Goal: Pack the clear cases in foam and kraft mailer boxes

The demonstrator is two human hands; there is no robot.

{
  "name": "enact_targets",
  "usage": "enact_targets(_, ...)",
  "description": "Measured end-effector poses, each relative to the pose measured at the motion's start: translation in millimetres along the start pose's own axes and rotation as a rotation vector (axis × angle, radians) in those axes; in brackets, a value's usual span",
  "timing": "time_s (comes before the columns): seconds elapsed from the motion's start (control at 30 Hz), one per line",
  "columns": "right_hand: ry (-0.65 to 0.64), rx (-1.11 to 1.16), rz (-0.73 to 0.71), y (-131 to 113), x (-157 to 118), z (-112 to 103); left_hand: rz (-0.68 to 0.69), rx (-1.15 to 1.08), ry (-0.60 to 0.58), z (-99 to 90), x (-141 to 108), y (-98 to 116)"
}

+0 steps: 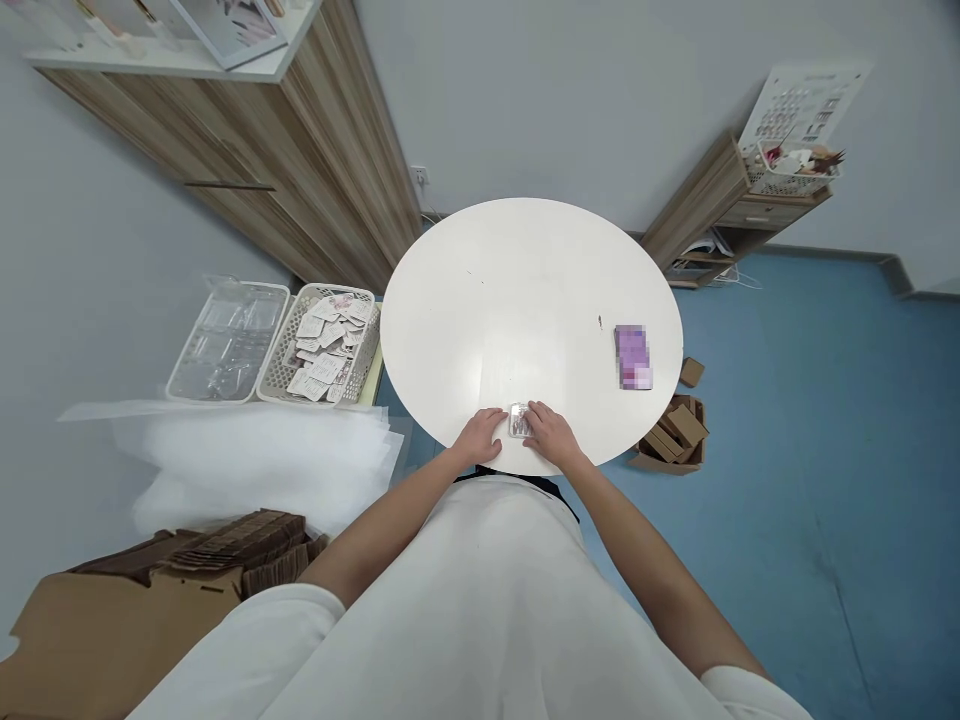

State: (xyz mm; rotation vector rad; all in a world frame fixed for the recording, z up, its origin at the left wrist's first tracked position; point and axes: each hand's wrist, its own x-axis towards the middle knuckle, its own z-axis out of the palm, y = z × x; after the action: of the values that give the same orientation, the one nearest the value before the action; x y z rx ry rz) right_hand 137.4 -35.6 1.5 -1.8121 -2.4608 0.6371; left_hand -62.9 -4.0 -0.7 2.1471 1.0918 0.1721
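Observation:
A small clear plastic case [516,421] lies flat near the front edge of the round white table [450,300]. Several little silvery pieces show inside it, too small to name. My right hand [552,438] holds the case by its right side, fingers at the top and thumb below, covering part of it. Just left of the case, my left hand [478,438] rests on the table, thumb and fingers apart, holding nothing.
A pixelated purple pack [634,357] lies at the table's right. On the left stand a white basket of cards [322,345], a tray of clear plastic packs [229,345], white sheets [262,455] and brown cardboard [112,640]. A carton [675,440] sits on the floor at right.

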Motion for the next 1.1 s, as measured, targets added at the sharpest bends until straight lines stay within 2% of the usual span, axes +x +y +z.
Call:
enact_targets(0.13, 0.054, -0.111, -0.107, 1, 3, 4, 0.066, 0.009, 0.000, -2.3, 1, -4)
enact_targets(0.27, 0.067, -0.169, -0.103, -5, 6, 3, 0.070, 0.071, -0.037, -4.6, 5, -1)
enact_targets(0.43, 0.017, -0.069, -0.100, -7, 2, -3, 0.114, 0.225, -0.042, -6.1, 5, 5)
enact_targets(0.57, 0.097, 0.005, -0.122, -5, -7, -5, 0.203, 0.318, -0.009, -8.4, 6, 5)
enact_targets(0.7, 0.179, 0.048, -0.163, -4, -15, -2, 0.214, 0.339, 0.028, -11.2, 11, 2)
enact_targets(0.9, 0.208, 0.120, -0.157, -5, -17, 8, 0.240, 0.218, 0.010, -6.2, 19, -3)
enact_targets(1.1, 0.173, 0.120, -0.150, -5, -21, 2, 0.097, -0.036, 0.094, -2.4, 16, -16)
